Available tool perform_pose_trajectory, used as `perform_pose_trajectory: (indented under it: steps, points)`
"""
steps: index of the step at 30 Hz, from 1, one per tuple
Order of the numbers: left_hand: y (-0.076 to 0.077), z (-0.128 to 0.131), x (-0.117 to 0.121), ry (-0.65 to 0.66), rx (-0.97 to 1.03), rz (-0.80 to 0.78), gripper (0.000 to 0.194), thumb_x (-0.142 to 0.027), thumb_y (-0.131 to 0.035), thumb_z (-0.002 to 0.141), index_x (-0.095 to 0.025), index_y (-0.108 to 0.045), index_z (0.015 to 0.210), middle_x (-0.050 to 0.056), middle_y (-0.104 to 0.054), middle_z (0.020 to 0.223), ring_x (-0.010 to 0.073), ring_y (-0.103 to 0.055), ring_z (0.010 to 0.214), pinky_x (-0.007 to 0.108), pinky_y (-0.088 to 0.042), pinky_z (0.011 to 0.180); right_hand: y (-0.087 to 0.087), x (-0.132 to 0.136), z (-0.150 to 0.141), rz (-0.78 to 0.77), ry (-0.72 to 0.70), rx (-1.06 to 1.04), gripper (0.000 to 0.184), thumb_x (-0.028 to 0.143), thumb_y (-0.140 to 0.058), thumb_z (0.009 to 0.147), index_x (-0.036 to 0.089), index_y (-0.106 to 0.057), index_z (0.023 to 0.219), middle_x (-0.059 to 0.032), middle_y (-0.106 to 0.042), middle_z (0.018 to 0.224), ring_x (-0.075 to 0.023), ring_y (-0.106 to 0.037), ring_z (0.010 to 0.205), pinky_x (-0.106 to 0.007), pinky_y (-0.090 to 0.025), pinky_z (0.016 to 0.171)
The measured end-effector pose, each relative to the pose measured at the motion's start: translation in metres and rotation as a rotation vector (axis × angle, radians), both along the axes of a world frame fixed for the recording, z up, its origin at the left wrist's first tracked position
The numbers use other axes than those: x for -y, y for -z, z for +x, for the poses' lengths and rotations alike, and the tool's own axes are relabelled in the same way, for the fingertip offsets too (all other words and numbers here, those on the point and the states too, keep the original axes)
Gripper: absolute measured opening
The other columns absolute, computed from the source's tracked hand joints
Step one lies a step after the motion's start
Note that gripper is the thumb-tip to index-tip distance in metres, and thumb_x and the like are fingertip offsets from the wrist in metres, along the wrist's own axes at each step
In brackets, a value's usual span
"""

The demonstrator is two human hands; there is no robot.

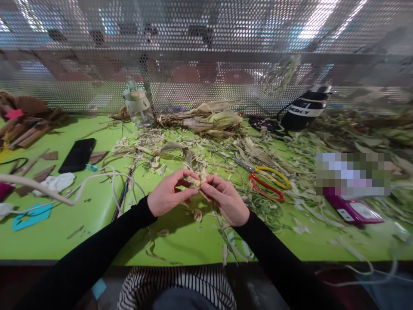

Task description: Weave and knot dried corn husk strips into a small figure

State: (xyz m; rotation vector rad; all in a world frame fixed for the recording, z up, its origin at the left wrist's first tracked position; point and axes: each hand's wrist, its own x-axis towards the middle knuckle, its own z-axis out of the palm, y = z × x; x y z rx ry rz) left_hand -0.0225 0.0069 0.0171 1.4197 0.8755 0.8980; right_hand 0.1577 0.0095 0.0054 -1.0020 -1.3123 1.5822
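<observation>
Both my hands meet over the middle of the green table [80, 224]. My left hand [169, 193] and my right hand [226, 200] are closed in a pinch on one small pale piece of corn husk [197, 180] held between their fingertips. Loose husk strips and scraps [180, 150] lie scattered all around and under the hands. Scissors with red and yellow handles [267, 181] lie just right of my right hand, untouched.
A pile of whole dried husks [209, 118] lies at the back by the perforated metal screen [206, 64]. A clear bottle [137, 103], black phone [78, 155], white cord [64, 193], black bag [303, 112], magenta case [351, 211] and brown paper pieces [29, 125] surround the work area.
</observation>
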Motion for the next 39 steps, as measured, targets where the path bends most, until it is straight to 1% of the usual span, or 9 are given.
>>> perform_pose_trajectory:
  steps: [5, 12, 20, 23, 26, 29, 31, 36, 39]
  points:
    - [-0.002, -0.005, 0.001, 0.209, 0.018, -0.120, 0.037, -0.034, -0.064, 0.077, -0.016, -0.047, 0.104, -0.001, -0.055, 0.074, 0.0096, -0.056, 0.065, 0.024, -0.050, 0.063, -0.002, 0.002, 0.002, -0.113, -0.123, -0.015, 0.036, 0.047, -0.061, 0.078, 0.018, -0.045, 0.065, 0.0081, -0.037, 0.050, -0.0051, -0.028, 0.041, -0.019, -0.017, 0.038]
    - [0.000, 0.002, 0.006, 0.093, 0.035, -0.158, 0.041, -0.035, -0.074, 0.067, -0.017, -0.047, 0.092, -0.004, -0.056, 0.068, 0.0069, -0.055, 0.053, 0.019, -0.045, 0.051, -0.003, 0.005, 0.002, 0.169, -0.049, 0.180, 0.040, 0.050, -0.057, 0.081, 0.018, -0.046, 0.061, 0.0064, -0.036, 0.053, -0.0065, -0.029, 0.047, -0.021, -0.024, 0.044]
    - [-0.006, 0.003, 0.012, 0.208, 0.126, -0.278, 0.031, -0.029, -0.074, 0.068, -0.015, -0.051, 0.084, -0.009, -0.048, 0.045, 0.0014, -0.039, 0.033, 0.011, -0.029, 0.035, -0.002, 0.010, 0.005, 0.175, -0.079, 0.105, 0.036, 0.049, -0.056, 0.082, 0.018, -0.049, 0.065, 0.0063, -0.038, 0.051, -0.0063, -0.028, 0.043, -0.021, -0.022, 0.041]
    - [-0.009, 0.004, 0.014, 0.146, 0.104, -0.291, 0.032, -0.030, -0.074, 0.069, -0.015, -0.051, 0.087, -0.007, -0.052, 0.051, 0.0031, -0.045, 0.039, 0.012, -0.034, 0.037, -0.003, 0.007, 0.005, 0.204, -0.084, 0.149, 0.034, 0.045, -0.054, 0.085, 0.018, -0.050, 0.066, 0.0057, -0.039, 0.054, -0.0065, -0.031, 0.045, -0.021, -0.024, 0.043]
    - [-0.006, 0.007, 0.012, 0.012, 0.182, -0.313, 0.047, -0.029, -0.076, 0.066, -0.017, -0.051, 0.103, 0.000, -0.060, 0.083, 0.0058, -0.056, 0.054, 0.017, -0.046, 0.045, -0.004, 0.005, 0.005, 0.296, -0.004, 0.214, 0.031, 0.044, -0.051, 0.088, 0.018, -0.051, 0.069, 0.0042, -0.042, 0.058, -0.0078, -0.035, 0.049, -0.021, -0.030, 0.046]
    - [-0.003, 0.007, 0.008, -0.131, 0.186, -0.289, 0.049, -0.030, -0.074, 0.068, -0.019, -0.051, 0.110, 0.005, -0.053, 0.109, 0.0047, -0.056, 0.064, 0.018, -0.049, 0.050, -0.002, 0.004, 0.005, 0.420, 0.085, 0.255, 0.027, 0.042, -0.051, 0.088, 0.019, -0.053, 0.074, 0.0022, -0.046, 0.063, -0.0094, -0.041, 0.052, -0.022, -0.034, 0.048]
    - [-0.003, 0.005, 0.006, -0.170, 0.103, -0.247, 0.041, -0.034, -0.069, 0.073, -0.018, -0.053, 0.108, 0.004, -0.052, 0.106, 0.0044, -0.054, 0.063, 0.018, -0.048, 0.050, 0.000, 0.004, 0.004, 0.495, 0.102, 0.314, 0.023, 0.039, -0.051, 0.088, 0.019, -0.054, 0.076, 0.0013, -0.049, 0.066, -0.0099, -0.043, 0.053, -0.023, -0.035, 0.049]
    - [-0.004, 0.000, 0.001, -0.014, 0.044, -0.296, 0.042, -0.042, -0.063, 0.077, -0.015, -0.052, 0.108, 0.002, -0.061, 0.076, 0.0107, -0.058, 0.067, 0.024, -0.049, 0.062, 0.000, 0.000, 0.003, 0.669, 0.026, 0.505, 0.019, 0.029, -0.051, 0.089, 0.018, -0.057, 0.074, 0.0003, -0.055, 0.066, -0.0107, -0.048, 0.058, -0.023, -0.037, 0.055]
    - [-0.001, 0.001, 0.001, 0.000, 0.023, -0.300, 0.041, -0.043, -0.063, 0.076, -0.015, -0.051, 0.103, 0.001, -0.063, 0.069, 0.0104, -0.057, 0.061, 0.024, -0.046, 0.060, -0.003, -0.002, 0.005, 0.672, -0.020, 0.556, 0.025, 0.032, -0.046, 0.091, 0.018, -0.056, 0.073, 0.0007, -0.054, 0.064, -0.0108, -0.047, 0.057, -0.023, -0.036, 0.055]
